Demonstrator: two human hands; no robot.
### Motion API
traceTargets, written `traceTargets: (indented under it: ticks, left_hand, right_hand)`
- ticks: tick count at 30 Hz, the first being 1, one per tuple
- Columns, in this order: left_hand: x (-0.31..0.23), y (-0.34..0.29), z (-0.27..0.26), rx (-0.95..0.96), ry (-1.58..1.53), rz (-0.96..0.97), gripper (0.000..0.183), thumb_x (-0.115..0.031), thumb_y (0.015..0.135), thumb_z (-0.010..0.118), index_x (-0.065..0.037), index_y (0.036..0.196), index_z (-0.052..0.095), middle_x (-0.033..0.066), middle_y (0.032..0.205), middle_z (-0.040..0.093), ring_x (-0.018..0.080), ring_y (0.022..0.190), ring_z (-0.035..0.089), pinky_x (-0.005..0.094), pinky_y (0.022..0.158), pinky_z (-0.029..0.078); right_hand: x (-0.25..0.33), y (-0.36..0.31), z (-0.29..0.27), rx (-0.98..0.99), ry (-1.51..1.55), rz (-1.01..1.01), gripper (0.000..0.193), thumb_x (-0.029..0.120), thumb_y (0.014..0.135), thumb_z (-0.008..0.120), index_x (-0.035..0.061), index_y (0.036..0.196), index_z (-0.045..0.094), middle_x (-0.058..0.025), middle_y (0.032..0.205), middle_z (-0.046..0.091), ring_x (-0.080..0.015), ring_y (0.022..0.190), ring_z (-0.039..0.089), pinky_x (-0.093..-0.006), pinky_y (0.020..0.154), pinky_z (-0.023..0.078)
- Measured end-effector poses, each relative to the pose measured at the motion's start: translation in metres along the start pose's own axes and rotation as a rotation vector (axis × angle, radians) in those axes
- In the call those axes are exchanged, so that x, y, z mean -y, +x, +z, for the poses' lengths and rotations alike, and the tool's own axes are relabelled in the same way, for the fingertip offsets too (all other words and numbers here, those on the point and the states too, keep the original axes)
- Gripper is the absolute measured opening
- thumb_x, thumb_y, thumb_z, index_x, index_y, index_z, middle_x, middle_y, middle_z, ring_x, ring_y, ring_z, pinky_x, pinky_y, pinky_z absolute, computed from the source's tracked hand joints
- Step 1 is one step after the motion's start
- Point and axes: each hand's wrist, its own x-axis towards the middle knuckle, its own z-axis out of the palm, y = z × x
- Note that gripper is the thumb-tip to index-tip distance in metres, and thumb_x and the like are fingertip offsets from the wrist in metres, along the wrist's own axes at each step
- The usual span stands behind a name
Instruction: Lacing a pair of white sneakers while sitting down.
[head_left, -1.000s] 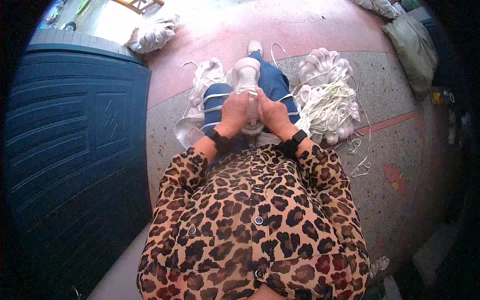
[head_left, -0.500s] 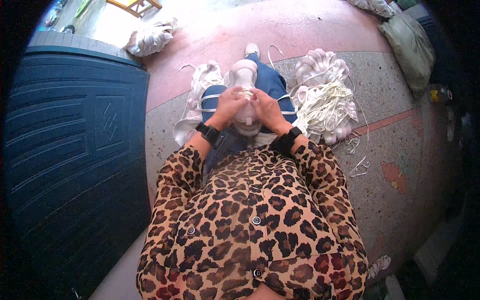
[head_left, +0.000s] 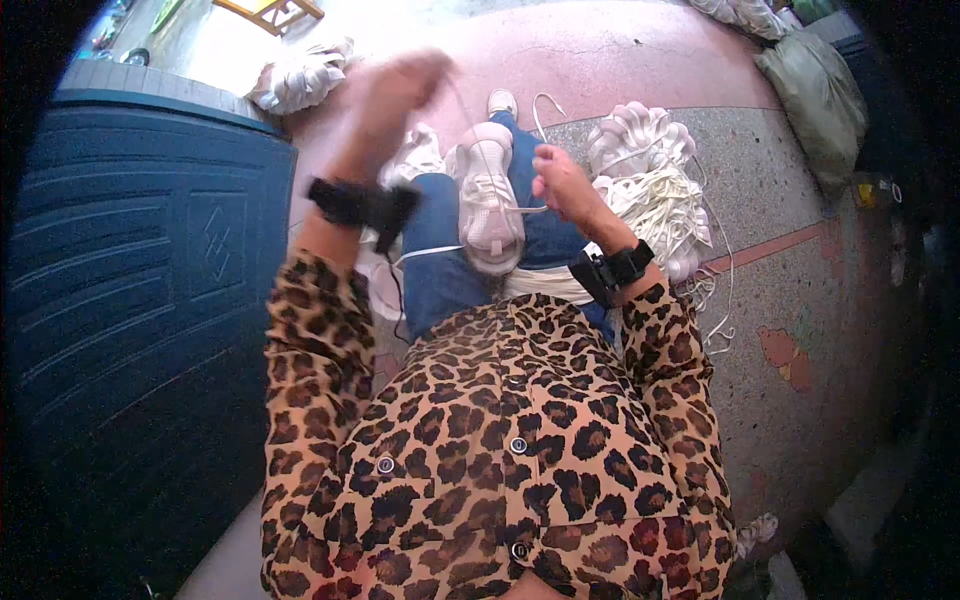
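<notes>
A pale pink-white sneaker [head_left: 491,232] lies between my thighs, its toe away from me. White lace is threaded through part of it. My left hand [head_left: 400,95] is raised up and to the left of the shoe, smeared by motion. From its fingertips a thin shoelace [head_left: 468,112] runs taut down to the shoe. My right hand [head_left: 566,186] is closed just right of the shoe, and the other stretch of lace runs from the shoe toward its fingers. Another white lace [head_left: 430,251] lies across my left thigh.
To my right lies a heap of white laces [head_left: 665,205] beside a cluster of pale shoe pieces [head_left: 640,135]. More pale pieces [head_left: 415,155] lie by my left leg. A blue panelled door [head_left: 150,290] stands at left. A white bundle [head_left: 300,75] and a stuffed sack [head_left: 815,95] lie farther off.
My hands, together over the shoe before, have parted. The left has swung up and left, drawing lace out; the right has moved a little to the right.
</notes>
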Motion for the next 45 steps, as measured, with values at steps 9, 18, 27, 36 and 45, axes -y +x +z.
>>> traceTargets:
  ticks: [9, 18, 27, 36, 45]
  left_hand:
    - [0.061, -0.008, -0.145, -0.489, -0.903, -0.377, 0.020, -0.020, 0.099, 0.063, -0.001, 0.105, 0.067, -0.0021, 0.079, 0.058, 0.0065, 0.068, 0.050, 0.0220, 0.061, 0.044]
    - [0.084, -0.023, -0.139, -0.577, -0.958, -0.463, 0.021, -0.018, 0.100, 0.060, 0.000, 0.108, 0.065, 0.0000, 0.081, 0.059, 0.0081, 0.071, 0.053, 0.0224, 0.061, 0.045]
    - [0.120, -0.050, -0.026, -0.007, 0.207, -0.049, 0.025, -0.012, 0.089, 0.057, -0.002, 0.110, 0.068, 0.0222, 0.101, 0.069, 0.0314, 0.093, 0.068, 0.0418, 0.081, 0.053]
    - [0.050, -0.123, 0.114, 0.129, -0.184, -0.290, 0.033, -0.007, 0.092, 0.054, 0.001, 0.123, 0.060, 0.0153, 0.094, 0.072, 0.0284, 0.090, 0.068, 0.0369, 0.084, 0.052]
    - [0.051, -0.106, 0.133, 0.135, -0.216, -0.363, 0.054, -0.009, 0.082, 0.069, 0.003, 0.132, 0.052, 0.0119, 0.083, 0.069, 0.0187, 0.075, 0.066, 0.0332, 0.070, 0.052]
  right_hand:
    - [-0.070, 0.005, 0.043, -0.018, -0.502, -0.553, 0.022, 0.018, 0.092, 0.060, 0.0016, 0.103, 0.069, -0.0219, 0.090, 0.065, -0.0417, 0.090, 0.062, -0.0474, 0.080, 0.048]
    - [-0.074, 0.018, 0.044, -0.068, -0.623, -0.420, 0.023, 0.020, 0.088, 0.062, 0.0014, 0.098, 0.071, -0.0225, 0.092, 0.066, -0.0384, 0.092, 0.064, -0.0446, 0.083, 0.050]
    - [-0.061, 0.020, 0.050, -0.007, -0.432, -0.296, 0.020, 0.017, 0.087, 0.061, 0.0004, 0.090, 0.072, -0.0239, 0.093, 0.068, -0.0404, 0.088, 0.066, -0.0441, 0.079, 0.052]
    - [-0.071, 0.027, 0.066, -0.125, -0.405, -0.359, 0.026, 0.015, 0.089, 0.059, 0.0009, 0.110, 0.062, -0.0271, 0.095, 0.067, -0.0433, 0.092, 0.066, -0.0484, 0.080, 0.052]
    - [-0.074, 0.027, 0.067, -0.184, -0.411, -0.494, 0.030, 0.011, 0.086, 0.057, 0.0030, 0.115, 0.061, -0.0216, 0.091, 0.069, -0.0398, 0.088, 0.067, -0.0475, 0.077, 0.052]
